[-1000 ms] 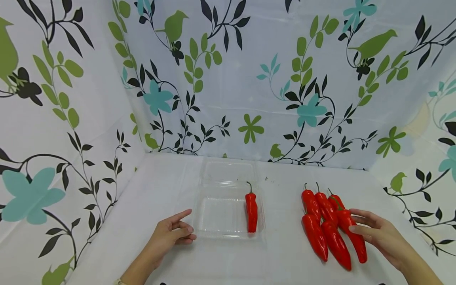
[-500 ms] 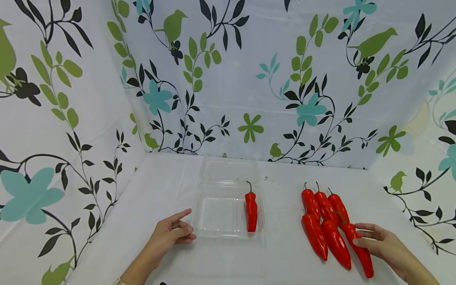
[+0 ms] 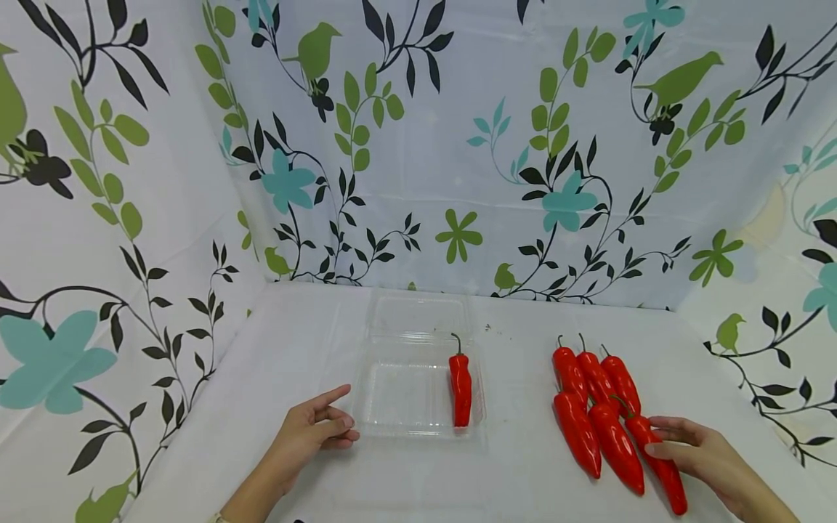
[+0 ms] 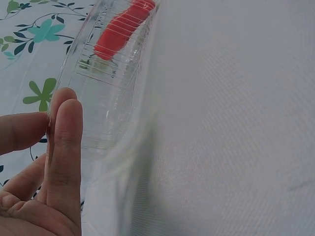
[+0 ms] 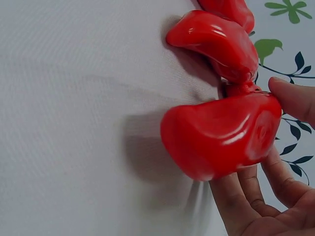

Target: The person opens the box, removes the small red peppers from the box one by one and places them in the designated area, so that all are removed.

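Note:
My right hand (image 3: 696, 454) pinches a red chili pepper (image 3: 662, 468) between thumb and fingers at the right end of the near row. In the right wrist view that pepper (image 5: 221, 137) sits between the thumb above and the fingers below, its tip toward the camera. Two more red peppers (image 3: 616, 449) lie to its left. My left hand (image 3: 314, 432) lies beside the left edge of a clear plastic container (image 3: 366, 399), fingers loosely extended, holding nothing. Inside the container's right side lies one red pepper (image 3: 461, 390), stem pointing away.
Behind the near row lies a far row of red peppers (image 3: 595, 374), their stems pointing away. The container's clear lid (image 3: 420, 316) lies opened out toward the back. Patterned fabric (image 3: 425, 145) hangs behind and along both sides of the white tabletop (image 3: 523, 450).
My right hand has moved the pepper nearer and slightly right, off the far row to beside the near row; in the last half second it shifts only slightly. My left hand stays in place.

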The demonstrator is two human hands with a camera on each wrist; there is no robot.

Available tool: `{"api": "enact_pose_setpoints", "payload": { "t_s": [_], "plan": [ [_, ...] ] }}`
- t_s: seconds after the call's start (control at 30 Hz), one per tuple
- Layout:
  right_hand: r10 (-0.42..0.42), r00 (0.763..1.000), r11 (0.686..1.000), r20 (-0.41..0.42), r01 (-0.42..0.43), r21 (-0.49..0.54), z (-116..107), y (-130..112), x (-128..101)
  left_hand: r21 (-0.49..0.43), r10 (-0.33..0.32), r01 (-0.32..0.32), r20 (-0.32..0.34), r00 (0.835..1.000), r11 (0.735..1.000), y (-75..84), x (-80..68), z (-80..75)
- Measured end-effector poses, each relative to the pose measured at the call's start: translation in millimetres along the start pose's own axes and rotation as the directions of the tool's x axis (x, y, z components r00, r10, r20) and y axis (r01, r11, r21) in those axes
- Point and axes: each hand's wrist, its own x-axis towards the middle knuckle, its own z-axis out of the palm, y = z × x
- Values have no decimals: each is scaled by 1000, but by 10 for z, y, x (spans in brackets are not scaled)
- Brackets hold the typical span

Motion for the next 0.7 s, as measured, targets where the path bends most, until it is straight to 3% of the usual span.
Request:
{"api": "enact_pose_setpoints", "payload": {
  "t_s": [0.7],
  "plan": [
    [29,999,998,-38,-31,-45,18,0,53,-5,3,-3,-7,1000,1000,0,-3,-3]
  ]
}}
